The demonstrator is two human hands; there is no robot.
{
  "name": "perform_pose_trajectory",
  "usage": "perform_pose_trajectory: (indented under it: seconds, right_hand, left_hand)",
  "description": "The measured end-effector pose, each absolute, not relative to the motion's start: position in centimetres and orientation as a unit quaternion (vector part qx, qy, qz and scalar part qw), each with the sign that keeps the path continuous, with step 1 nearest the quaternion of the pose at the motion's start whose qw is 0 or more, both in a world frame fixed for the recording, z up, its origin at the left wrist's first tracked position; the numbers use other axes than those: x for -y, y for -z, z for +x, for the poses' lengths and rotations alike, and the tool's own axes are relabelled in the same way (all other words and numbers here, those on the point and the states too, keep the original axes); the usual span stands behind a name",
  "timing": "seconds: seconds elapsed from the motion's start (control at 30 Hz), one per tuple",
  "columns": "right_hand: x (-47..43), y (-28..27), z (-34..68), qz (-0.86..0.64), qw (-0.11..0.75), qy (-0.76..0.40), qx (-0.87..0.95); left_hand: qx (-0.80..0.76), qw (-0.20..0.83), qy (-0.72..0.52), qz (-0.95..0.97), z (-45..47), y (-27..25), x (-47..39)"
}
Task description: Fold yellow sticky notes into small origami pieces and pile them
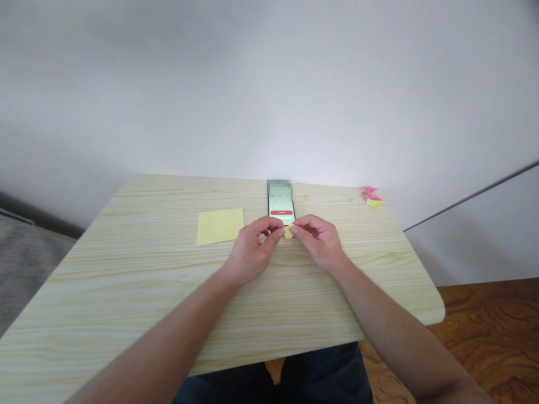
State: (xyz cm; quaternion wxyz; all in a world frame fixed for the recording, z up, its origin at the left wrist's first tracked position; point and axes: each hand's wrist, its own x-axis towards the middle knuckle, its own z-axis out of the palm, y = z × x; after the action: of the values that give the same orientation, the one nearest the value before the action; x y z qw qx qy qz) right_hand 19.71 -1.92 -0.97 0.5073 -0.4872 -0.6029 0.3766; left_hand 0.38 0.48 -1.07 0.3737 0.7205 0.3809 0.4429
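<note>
A small piece of folded yellow paper (288,232) is held between the person's two hands, near the far edge of the table, just in front of the phone. The left hand (255,247) has thumb and fingertips pinched on one side of it; the right hand (319,240) pinches the other side the same way. From where I stand, the folding looks well under way, since the paper is already compact, but the fingers hide too much to tell which creases are left. Right behind it is a smartphone (281,205), its screen lit with a red bar. Off to the left lies a flat yellow sheet (220,226), still unfolded. Pink and yellow folded papers (372,198) sit by the far right corner of the wood-grain table (168,292), seemingly finished. I can't make out any container here.
</note>
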Motion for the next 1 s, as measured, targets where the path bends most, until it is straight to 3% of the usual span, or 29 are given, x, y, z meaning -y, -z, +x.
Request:
perform_pose_trajectory:
  seconds: [0.6,0.83,1.0]
  right_hand:
    - [1.38,0.83,19.41,-0.434,0.520,-0.490,0.549]
    - [1.08,0.50,19.63,-0.456,0.496,-0.531,0.514]
    - [1.71,0.43,19.79,-0.482,0.496,-0.418,0.590]
  left_hand:
    - [-0.354,0.502,-0.461,0.640,0.47,0.51,-0.64]
    - [-0.376,0.394,-0.466,0.697,0.49,0.46,-0.25]
    - [-0.399,0.353,-0.454,0.714,0.49,0.32,-0.25]
